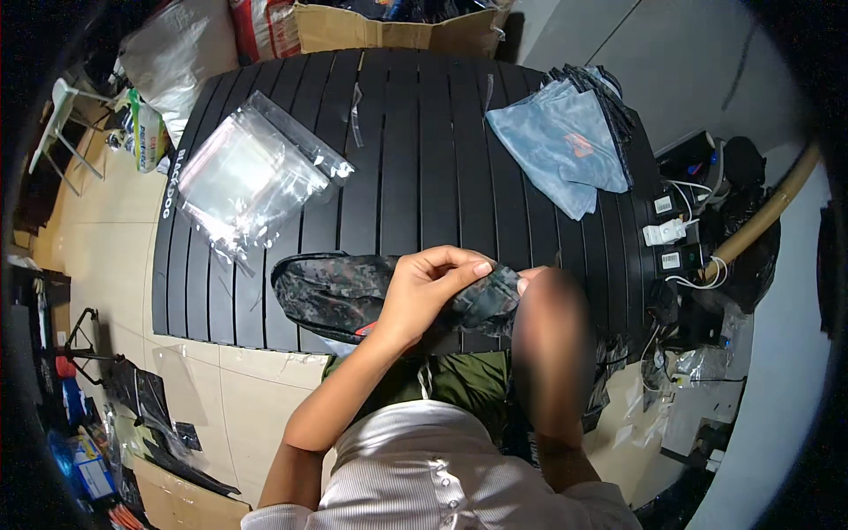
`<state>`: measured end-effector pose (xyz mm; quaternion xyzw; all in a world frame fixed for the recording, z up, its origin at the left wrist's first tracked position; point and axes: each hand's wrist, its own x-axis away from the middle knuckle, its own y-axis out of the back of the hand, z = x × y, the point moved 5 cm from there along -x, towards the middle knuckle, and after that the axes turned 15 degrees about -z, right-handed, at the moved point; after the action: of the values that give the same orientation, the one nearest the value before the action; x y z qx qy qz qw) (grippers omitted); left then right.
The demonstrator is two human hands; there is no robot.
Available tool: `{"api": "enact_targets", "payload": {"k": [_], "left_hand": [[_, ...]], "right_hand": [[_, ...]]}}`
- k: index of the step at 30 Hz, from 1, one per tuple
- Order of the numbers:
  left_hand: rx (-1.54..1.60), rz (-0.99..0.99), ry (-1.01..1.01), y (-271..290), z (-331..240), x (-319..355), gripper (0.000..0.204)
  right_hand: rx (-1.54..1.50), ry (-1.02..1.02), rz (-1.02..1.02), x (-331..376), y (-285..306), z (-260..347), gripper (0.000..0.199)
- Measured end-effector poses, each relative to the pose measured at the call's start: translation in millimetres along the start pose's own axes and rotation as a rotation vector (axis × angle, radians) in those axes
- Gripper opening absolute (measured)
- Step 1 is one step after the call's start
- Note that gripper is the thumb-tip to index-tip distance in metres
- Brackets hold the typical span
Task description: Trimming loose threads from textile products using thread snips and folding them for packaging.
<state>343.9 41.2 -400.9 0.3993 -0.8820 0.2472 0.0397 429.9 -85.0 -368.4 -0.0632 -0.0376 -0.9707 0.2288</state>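
A dark camouflage-patterned garment lies at the near edge of the black slatted table. My left hand pinches its right part between thumb and fingers. My right hand is blurred; it meets the same end of the garment, and its fingertip shows beside the cloth. A stack of clear plastic bags lies on the table's left side. A pile of folded blue-grey garments sits at the far right of the table.
A cardboard box and a white sack stand behind the table. Power adapters and cables lie to the right. Black bags and boxes litter the tiled floor on the left.
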Motion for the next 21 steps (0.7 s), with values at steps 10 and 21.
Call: {"api": "enact_targets", "payload": {"k": [10,21], "left_hand": [[-0.527,0.186,-0.544,-30.8,-15.8,-12.6,0.014],[-0.561,0.547,-0.252,-69.3,-4.4,-31.2,0.025]], "right_hand": [[0.503,0.227,-0.062,-1.9,32.3,-12.1,0.010],[0.879,0.628,-0.242,20.2,69.8,34.5,0.021]]}}
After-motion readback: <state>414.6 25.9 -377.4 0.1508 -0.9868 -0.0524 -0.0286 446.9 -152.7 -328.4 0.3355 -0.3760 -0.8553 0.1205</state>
